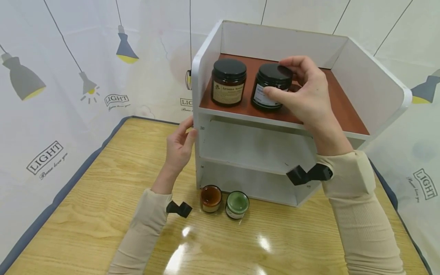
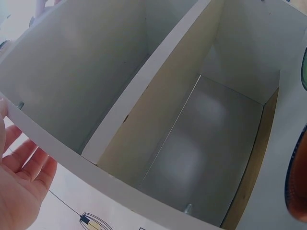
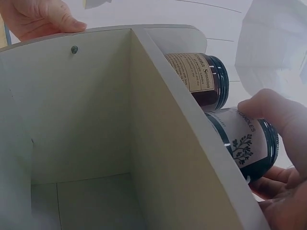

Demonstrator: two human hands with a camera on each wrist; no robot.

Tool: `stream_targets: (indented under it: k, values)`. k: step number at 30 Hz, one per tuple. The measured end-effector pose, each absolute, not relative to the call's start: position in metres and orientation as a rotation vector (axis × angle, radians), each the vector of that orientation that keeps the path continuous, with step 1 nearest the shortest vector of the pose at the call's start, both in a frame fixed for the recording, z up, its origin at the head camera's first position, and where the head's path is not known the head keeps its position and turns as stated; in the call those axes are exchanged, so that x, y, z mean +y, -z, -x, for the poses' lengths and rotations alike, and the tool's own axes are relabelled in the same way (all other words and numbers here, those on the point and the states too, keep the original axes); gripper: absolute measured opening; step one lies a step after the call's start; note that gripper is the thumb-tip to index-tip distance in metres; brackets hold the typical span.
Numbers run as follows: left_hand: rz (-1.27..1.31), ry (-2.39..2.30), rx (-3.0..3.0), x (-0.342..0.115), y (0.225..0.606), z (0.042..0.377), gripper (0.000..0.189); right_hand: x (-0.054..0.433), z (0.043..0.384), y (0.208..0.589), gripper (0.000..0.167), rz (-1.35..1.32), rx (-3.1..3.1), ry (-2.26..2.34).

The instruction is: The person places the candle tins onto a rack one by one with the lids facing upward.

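Observation:
On the red-brown top of a white shelf unit (image 1: 254,168), my right hand (image 1: 311,91) holds a dark candle jar (image 1: 266,93) with a white label and black lid, thumb on the label and fingers round the far side. A leafy print shows on that label in the right wrist view. Just left of it stands a brown candle jar (image 1: 228,82), cream-labelled and black-lidded. My left hand (image 1: 178,147) touches the outside of the unit's left side panel (image 2: 110,187), its fingers (image 2: 36,165) extended near the front edge.
Two small open candle jars stand on the wooden table (image 1: 103,183) before the unit, one amber (image 1: 211,198) and one green (image 1: 237,202). Raised side and back walls border the unit's top. A printed curtain (image 1: 103,76) hangs behind the table.

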State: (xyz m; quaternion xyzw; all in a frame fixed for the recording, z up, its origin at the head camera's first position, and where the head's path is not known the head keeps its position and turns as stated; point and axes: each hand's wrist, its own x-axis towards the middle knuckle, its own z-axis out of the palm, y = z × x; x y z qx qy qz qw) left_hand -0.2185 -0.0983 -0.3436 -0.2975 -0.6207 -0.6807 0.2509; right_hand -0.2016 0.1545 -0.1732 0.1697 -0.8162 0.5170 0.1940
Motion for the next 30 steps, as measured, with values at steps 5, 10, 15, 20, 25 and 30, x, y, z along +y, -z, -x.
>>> stream_targets:
  k: [5,10,15,20,25,30]
  values:
    - [0.812,1.858,-1.696,-0.0986,0.3431,0.2178,0.052,0.154,0.2033,0.174,0.048,-0.472,-2.292,-1.467]
    - [0.815,1.859,-1.697,-0.0986,0.3422,0.2174,0.05,0.1533,0.2055,0.1745,0.047,-0.474,-2.29,-1.479]
    - [0.822,1.856,-1.689,-0.0986,0.3423,0.2183,0.053,0.1534,0.2071,0.1747,0.048,-0.479,-2.29,-1.494]
    - [0.824,1.857,-1.693,-0.0985,0.3414,0.2179,0.053,0.1538,0.2076,0.1751,0.048,-0.494,-2.286,-1.509]
    - [0.827,1.862,-1.695,-0.0988,0.3417,0.2177,0.053,0.1543,0.2071,0.1758,0.05,-0.526,-2.291,-1.536]
    - [0.821,1.864,-1.704,-0.0992,0.3422,0.2174,0.056,0.1551,0.2055,0.176,0.054,-0.553,-2.303,-1.525]
